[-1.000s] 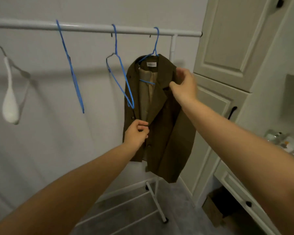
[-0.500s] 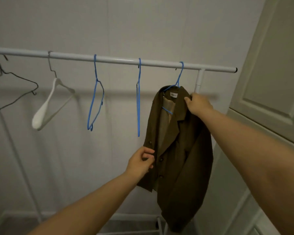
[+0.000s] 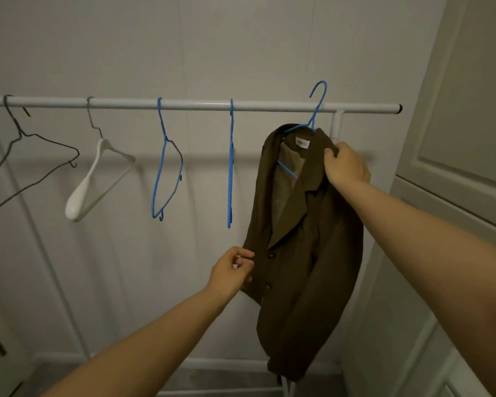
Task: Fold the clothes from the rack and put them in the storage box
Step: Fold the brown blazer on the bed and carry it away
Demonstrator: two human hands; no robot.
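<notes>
So the brown jacket [image 3: 304, 247] is on a blue hanger [image 3: 315, 110] whose hook sits lifted above the white rail [image 3: 195, 105], near the rail's right end. Right hand [image 3: 345, 166] has its grip closed on the collar, left hand [image 3: 231, 272] pinches the front edge by the buttons. Along the rail to the left of the jacket: two bare blue hangers [image 3: 166, 161], a white one [image 3: 95, 179], a black wire one [image 3: 26, 156] (all empty). Cabinet doors [image 3: 464, 116] crowd in just right of the rail's end.

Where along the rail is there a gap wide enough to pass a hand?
Widest gap: between the edge-on blue hanger and the brown jacket. Also between the white plastic hanger and the blue wire hanger. Crowded at the jacket: both hands grip it.
</notes>
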